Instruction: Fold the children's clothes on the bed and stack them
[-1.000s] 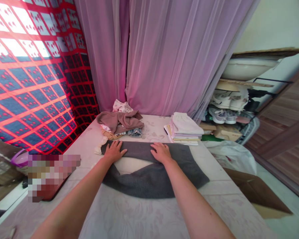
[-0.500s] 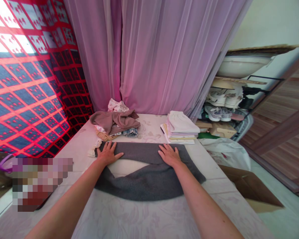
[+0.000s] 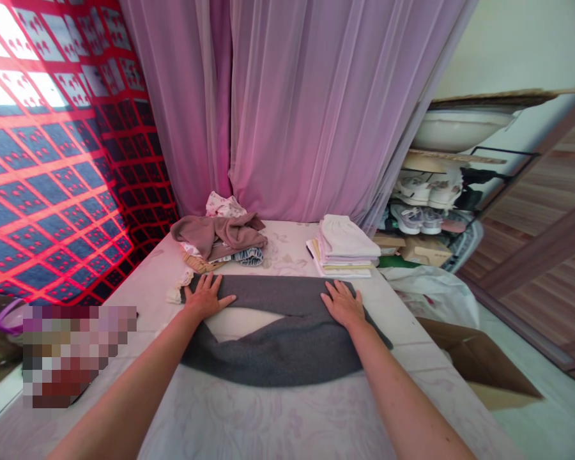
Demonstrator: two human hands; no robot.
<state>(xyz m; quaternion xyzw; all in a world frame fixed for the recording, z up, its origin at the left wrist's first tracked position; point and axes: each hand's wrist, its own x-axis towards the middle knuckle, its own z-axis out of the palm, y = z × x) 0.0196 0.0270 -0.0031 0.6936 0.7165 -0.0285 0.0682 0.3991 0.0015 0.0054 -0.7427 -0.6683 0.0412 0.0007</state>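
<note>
A pair of dark grey trousers point(image 3: 278, 358) lies spread sideways across the bed, its two legs parted by a gap and its waist end to the right. My left hand point(image 3: 205, 298) rests flat on the far leg near its left end, fingers spread. On the upper right part of the trousers, my right hand point(image 3: 344, 303) lies flat too, fingers apart. Just beyond my left hand is a loose heap of clothes topped by a brown garment point(image 3: 211, 235). Past my right hand stands a neat stack of folded clothes point(image 3: 347, 239), white on top.
The bed point(image 3: 268, 421) has a pale patterned cover. Purple curtains point(image 3: 306, 115) hang behind it, and a red and dark checked cloth point(image 3: 67, 166) hangs at left. To the right are a shoe rack point(image 3: 424, 191), a plastic bag point(image 3: 431, 291) and an open cardboard box point(image 3: 489, 364).
My right hand has slid to the right along the grey trousers. My left hand stays in place on them.
</note>
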